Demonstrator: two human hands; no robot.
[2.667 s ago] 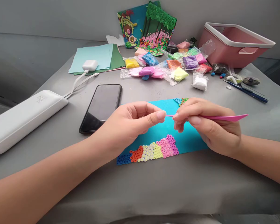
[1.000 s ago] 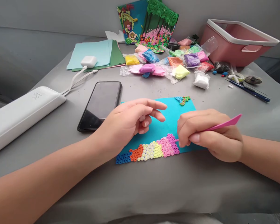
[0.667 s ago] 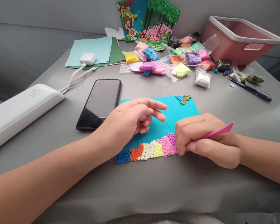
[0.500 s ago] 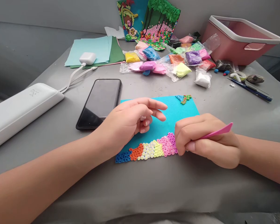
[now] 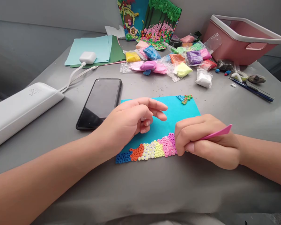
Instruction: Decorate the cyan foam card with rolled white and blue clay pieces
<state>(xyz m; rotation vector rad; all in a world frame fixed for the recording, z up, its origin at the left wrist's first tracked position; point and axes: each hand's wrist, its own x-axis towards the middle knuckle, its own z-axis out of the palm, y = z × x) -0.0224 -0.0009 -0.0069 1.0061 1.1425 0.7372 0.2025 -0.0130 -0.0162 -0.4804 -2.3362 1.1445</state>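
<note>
While your right hand (image 5: 206, 140) is gripping the pink modelling tool (image 5: 217, 132) pen-style, the flat end is pointing up and right; your fingers are hiding the tip, so contact can't be told. That hand is sitting at the right end of the clay ring band (image 5: 150, 150), right beside the purple rings. Blue card (image 5: 175, 111) is lying flat on the grey tabletop (image 5: 140, 190), band running along its near edge: dark blue, orange, white, yellow, pink, purple. Smaller ring patch (image 5: 184, 99) is occupying the far right corner. Your left hand (image 5: 135, 115) is hanging over the card's left part, two fingers extending, others curling. Something pale is showing by the thumb, clay or nail unclear; can't tell if you're holding anything. Black smartphone (image 5: 100, 103) is lying just beside that hand; clay packets (image 5: 194, 58) are lying beyond the card.

Handling, my judgement: you're doing best if you're pinching lightly, low on the shaft, and not leaning on the rings, since soft clay is probably denting easily. Card is likely sliding unless your left fingertips are bracing its edge. Wrist angle is blocking the tip from this view; rolling it outward is probably helping.
</note>
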